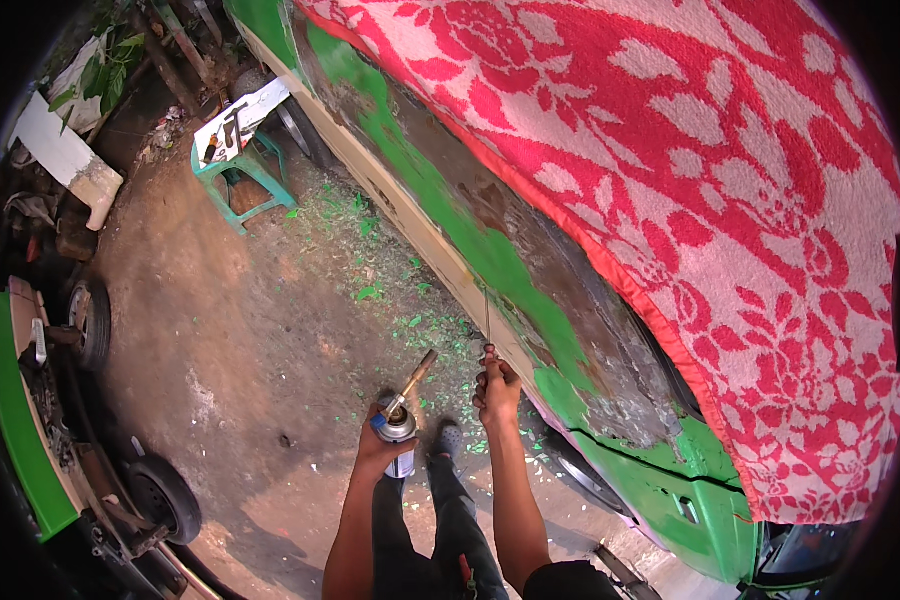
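My left hand (372, 446) is wrapped round the canister of a gas blowtorch (398, 432). The torch's brass-coloured nozzle points up and to the right, toward the vehicle, and no flame can be made out. In my right hand (498, 392) is a thin tool that looks like a screwdriver (488, 318), gripped by its handle. Its slim shaft reaches forward to the lower side panel of a green vehicle (510, 270); whether the tip touches cannot be told. Along that panel, green paint is stripped to brown and grey patches, above a beige strip (410, 215).
A red and pink floral blanket (690, 200) covers the vehicle's upper part. Green paint flakes (368, 293) litter the ground beside it. Farther off stands a green plastic stool (245, 190) bearing a hammer (233, 128) and other tools. Wheels (160, 500) and a green vehicle part (20, 410) are at the left.
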Motion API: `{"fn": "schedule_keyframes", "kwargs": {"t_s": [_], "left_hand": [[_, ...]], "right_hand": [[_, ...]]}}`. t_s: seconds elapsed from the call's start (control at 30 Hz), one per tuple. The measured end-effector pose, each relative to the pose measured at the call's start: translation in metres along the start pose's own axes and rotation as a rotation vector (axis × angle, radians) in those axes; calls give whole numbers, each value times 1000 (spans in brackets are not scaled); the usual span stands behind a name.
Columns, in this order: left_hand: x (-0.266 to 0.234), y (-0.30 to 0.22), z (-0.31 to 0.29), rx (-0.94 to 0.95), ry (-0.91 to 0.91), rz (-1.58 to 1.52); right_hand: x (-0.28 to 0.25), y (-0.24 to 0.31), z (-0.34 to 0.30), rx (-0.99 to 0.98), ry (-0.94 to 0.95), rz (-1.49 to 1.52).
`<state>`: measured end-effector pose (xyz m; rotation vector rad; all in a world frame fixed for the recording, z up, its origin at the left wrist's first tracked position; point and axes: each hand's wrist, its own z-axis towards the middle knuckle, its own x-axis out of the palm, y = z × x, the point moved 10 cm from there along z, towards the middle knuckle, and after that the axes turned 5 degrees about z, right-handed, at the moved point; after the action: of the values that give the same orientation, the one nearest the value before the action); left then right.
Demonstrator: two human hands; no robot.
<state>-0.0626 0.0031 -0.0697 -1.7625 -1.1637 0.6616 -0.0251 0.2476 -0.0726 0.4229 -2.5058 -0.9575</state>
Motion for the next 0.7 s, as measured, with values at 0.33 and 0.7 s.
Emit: {"fn": "schedule_keyframes", "kwargs": {"t_s": [0.33,0.7], "left_hand": [[3,8,1,-74,51,-112],[0,9,6,-73,58,-45]], "right_hand": [[2,-2,3,30,-8,-5],[16,-1,29,12,1,-78]]}}
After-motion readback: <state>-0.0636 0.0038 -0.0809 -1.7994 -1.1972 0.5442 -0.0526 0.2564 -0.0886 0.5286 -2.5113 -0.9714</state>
